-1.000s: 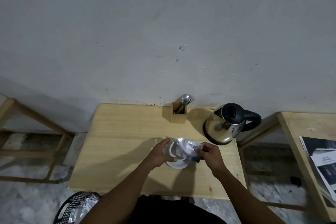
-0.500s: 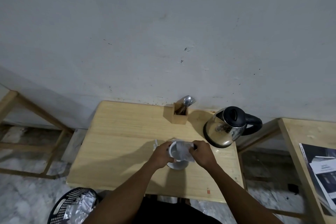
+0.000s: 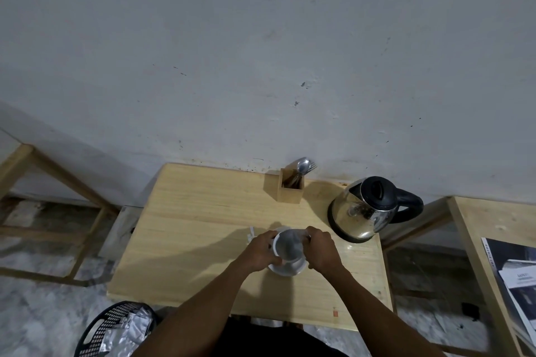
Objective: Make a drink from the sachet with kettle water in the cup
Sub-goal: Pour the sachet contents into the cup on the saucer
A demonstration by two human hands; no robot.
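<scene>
A white cup (image 3: 278,252) stands on a white saucer (image 3: 287,272) at the front middle of the wooden table (image 3: 197,229). My left hand (image 3: 261,251) grips the cup's left side. My right hand (image 3: 321,249) pinches the silver sachet (image 3: 291,240) at the cup's right rim. The sachet lies tipped over the cup's mouth and hides its inside. The steel kettle (image 3: 362,211) with a black lid and handle stands to the right behind my right hand, against the wall.
A wooden holder with spoons and forks (image 3: 291,188) stands at the table's back edge. A small white scrap (image 3: 251,233) lies left of the cup. A black basket with silver wrappers (image 3: 116,330) sits on the floor front left. Another table with printed papers (image 3: 510,278) is to the right.
The sachet was held spread out above the cup; it has come down onto the cup's mouth. My right hand moved left up to the rim. My left hand stays on the cup.
</scene>
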